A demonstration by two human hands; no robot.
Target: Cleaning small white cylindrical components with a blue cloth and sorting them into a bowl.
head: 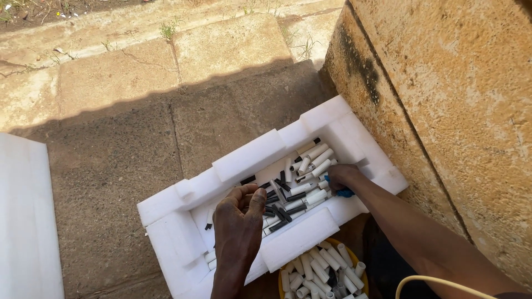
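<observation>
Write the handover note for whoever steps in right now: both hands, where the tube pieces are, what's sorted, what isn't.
Left hand: raised over the white foam tray, fingers curled; whether it holds anything cannot be told.
Right hand: down in the tray among the pieces, a small blue object under it.
Tube pieces: white and black short tubes lie mixed in the tray.
Yellow bowl below the tray's near edge: mostly white tubes.
Done: bowl partly filled. Left: the mixed pile in the tray.

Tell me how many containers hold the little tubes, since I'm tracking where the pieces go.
2: the white foam tray under the left hand and right hand, and the yellow bowl just below it at the frame's bottom edge, partly hidden.
</observation>
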